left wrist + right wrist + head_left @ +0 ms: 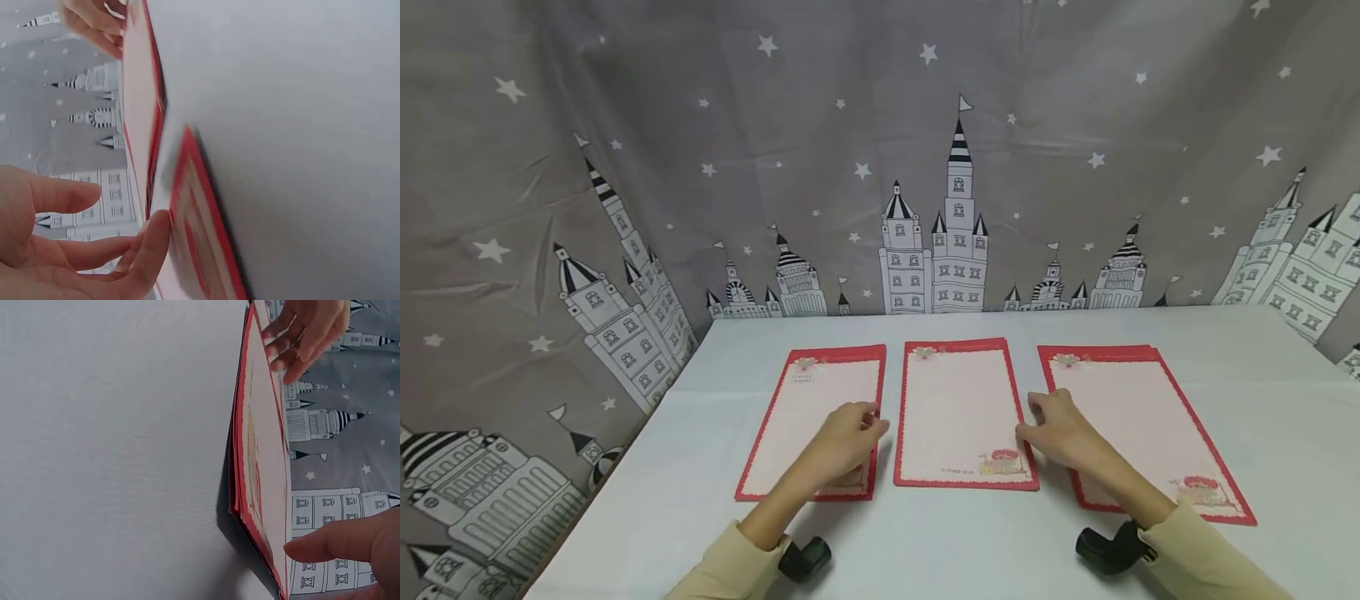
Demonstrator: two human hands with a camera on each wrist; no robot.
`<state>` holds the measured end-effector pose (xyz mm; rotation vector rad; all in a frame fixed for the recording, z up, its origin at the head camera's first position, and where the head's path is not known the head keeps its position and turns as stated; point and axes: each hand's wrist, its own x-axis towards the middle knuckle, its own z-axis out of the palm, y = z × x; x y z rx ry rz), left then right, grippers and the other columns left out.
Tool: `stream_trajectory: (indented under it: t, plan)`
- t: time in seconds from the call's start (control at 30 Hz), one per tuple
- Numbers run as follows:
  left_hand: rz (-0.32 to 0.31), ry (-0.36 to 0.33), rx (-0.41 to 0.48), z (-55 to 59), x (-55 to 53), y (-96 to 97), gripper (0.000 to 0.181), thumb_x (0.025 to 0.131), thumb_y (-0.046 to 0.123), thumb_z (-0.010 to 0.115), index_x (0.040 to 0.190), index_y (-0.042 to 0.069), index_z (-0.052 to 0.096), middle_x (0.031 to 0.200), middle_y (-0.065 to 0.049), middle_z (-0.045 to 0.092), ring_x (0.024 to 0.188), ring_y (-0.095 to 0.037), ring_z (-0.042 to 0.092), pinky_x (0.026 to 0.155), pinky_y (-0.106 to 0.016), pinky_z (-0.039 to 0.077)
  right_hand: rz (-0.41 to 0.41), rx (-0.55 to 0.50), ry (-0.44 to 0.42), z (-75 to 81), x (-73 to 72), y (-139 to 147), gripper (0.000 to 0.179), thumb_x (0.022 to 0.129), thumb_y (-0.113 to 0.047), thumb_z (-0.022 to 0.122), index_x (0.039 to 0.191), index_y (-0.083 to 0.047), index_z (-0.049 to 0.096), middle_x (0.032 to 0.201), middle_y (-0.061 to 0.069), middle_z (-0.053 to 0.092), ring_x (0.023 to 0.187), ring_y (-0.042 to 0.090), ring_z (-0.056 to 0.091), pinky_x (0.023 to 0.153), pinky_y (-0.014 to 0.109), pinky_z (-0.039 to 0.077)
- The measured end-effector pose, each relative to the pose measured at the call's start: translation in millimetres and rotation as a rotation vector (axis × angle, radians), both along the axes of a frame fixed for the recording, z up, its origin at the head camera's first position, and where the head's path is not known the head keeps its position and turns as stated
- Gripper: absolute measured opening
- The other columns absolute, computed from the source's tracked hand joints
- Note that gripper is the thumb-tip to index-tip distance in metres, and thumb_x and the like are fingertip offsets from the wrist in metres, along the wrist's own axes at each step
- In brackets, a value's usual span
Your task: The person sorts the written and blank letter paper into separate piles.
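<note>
Three piles of red-bordered pink paper lie side by side on the table. My left hand (846,437) is over the right edge of the left pile (820,417), its thumb and fingers spread apart with nothing between them. Beside the right edge of the middle pile (958,408) is my right hand (1063,429), thumb tip right at the red border and fingers a little farther back. In the right wrist view the right thumb (331,542) shows close over that pile's edge; the other fingers are mostly hidden. The right pile (1135,417) lies partly under the right forearm.
The white table (970,542) ends at a grey curtain (820,150) printed with castles and stars. Black wrist devices (1112,550) sit by both cuffs, low over the table.
</note>
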<state>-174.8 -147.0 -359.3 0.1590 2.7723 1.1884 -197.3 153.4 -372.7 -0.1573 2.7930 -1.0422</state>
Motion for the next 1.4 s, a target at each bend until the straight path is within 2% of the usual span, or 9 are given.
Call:
stream_trajectory:
  t: [0.23, 0.37, 0.6, 0.73, 0.83, 0.93, 1.0, 1.17, 1.4]
  plan:
    - [-0.017, -0.153, 0.097, 0.7, -18.9, 25.5, 0.045, 0.102, 0.018, 0.065, 0.137, -0.009, 0.061, 0.107, -0.013, 0.071, 0.088, -0.020, 0.068, 0.082, -0.038, 0.054, 0.025, -0.075, 0.026, -3.1, 1.5, 7.4, 0.068, 0.090, -0.010, 0.074, 0.142, 0.023, 0.046, 0.122, 0.033, 0.059, 0.102, 0.034, 0.058, 0.078, 0.038, 0.056]
    - [-0.005, -0.193, 0.101, 1.0, -20.9, 28.4, 0.045, 0.101, 0.018, 0.065, 0.138, -0.008, 0.061, 0.100, -0.009, 0.068, 0.086, -0.019, 0.064, 0.083, -0.038, 0.053, 0.023, -0.106, 0.046, -4.5, 3.0, 3.4, 0.067, 0.089, -0.009, 0.074, 0.142, 0.022, 0.047, 0.119, 0.031, 0.059, 0.100, 0.031, 0.058, 0.074, 0.035, 0.055]
    - [-0.003, -0.166, 0.077, -0.8, -20.4, 35.3, 0.050, 0.101, 0.015, 0.065, 0.142, -0.011, 0.057, 0.083, -0.008, 0.062, 0.070, -0.017, 0.052, 0.064, -0.027, 0.041, -0.004, -0.145, 0.069, -4.8, 8.9, 0.5, 0.071, 0.087, -0.008, 0.075, 0.144, 0.020, 0.044, 0.117, 0.031, 0.055, 0.100, 0.030, 0.057, 0.066, 0.033, 0.054]
    - [-0.047, -0.130, 0.036, -1.1, -20.5, 37.9, 0.035, 0.101, 0.013, 0.064, 0.123, -0.014, 0.067, 0.066, -0.007, 0.051, 0.056, -0.014, 0.039, 0.054, -0.023, 0.033, -0.012, -0.150, 0.051, -5.4, 11.6, -0.3, 0.072, 0.087, -0.008, 0.074, 0.145, 0.021, 0.043, 0.117, 0.030, 0.052, 0.098, 0.029, 0.054, 0.063, 0.031, 0.051]
    - [-0.062, -0.103, -0.029, -1.1, -19.4, 39.4, 0.039, 0.101, 0.014, 0.064, 0.127, -0.016, 0.064, 0.083, -0.016, 0.055, 0.060, -0.016, 0.042, 0.052, -0.024, 0.034, -0.010, -0.126, 0.045, -5.9, 11.7, -4.0, 0.073, 0.086, -0.007, 0.073, 0.146, 0.021, 0.041, 0.120, 0.032, 0.050, 0.099, 0.030, 0.052, 0.061, 0.031, 0.049]
    - [-0.068, -0.078, -0.116, -1.1, -17.7, 41.8, 0.059, 0.099, 0.015, 0.066, 0.148, -0.014, 0.048, 0.115, -0.025, 0.055, 0.085, -0.024, 0.054, 0.062, -0.030, 0.048, -0.008, -0.074, 0.058, -6.5, 11.6, -8.3, 0.073, 0.086, -0.007, 0.072, 0.146, 0.020, 0.042, 0.125, 0.032, 0.049, 0.104, 0.033, 0.053, 0.065, 0.033, 0.053]
    - [-0.077, -0.052, -0.164, -1.2, -16.4, 44.3, 0.061, 0.098, 0.015, 0.067, 0.148, -0.015, 0.047, 0.129, -0.027, 0.052, 0.105, -0.029, 0.053, 0.073, -0.036, 0.055, -0.010, -0.048, 0.070, -6.3, 12.4, -10.2, 0.072, 0.087, -0.007, 0.072, 0.146, 0.020, 0.042, 0.128, 0.031, 0.049, 0.110, 0.034, 0.052, 0.071, 0.035, 0.054]
    - [-0.074, 0.022, -0.210, -3.3, -13.3, 47.2, 0.051, 0.095, 0.011, 0.069, 0.135, -0.019, 0.058, 0.131, -0.029, 0.052, 0.118, -0.035, 0.050, 0.086, -0.045, 0.055, -0.018, -0.046, 0.089, -6.2, 13.9, -15.5, 0.070, 0.088, -0.004, 0.071, 0.147, 0.019, 0.043, 0.133, 0.029, 0.047, 0.118, 0.037, 0.045, 0.068, 0.034, 0.053]
    - [-0.056, 0.093, -0.203, -6.1, -9.8, 50.9, 0.039, 0.095, 0.008, 0.068, 0.126, -0.015, 0.066, 0.130, -0.026, 0.053, 0.117, -0.033, 0.047, 0.087, -0.044, 0.052, -0.039, -0.052, 0.166, -6.9, 17.9, -15.4, 0.064, 0.087, 0.000, 0.071, 0.144, 0.018, 0.048, 0.134, 0.028, 0.047, 0.124, 0.042, 0.042, 0.074, 0.036, 0.055]
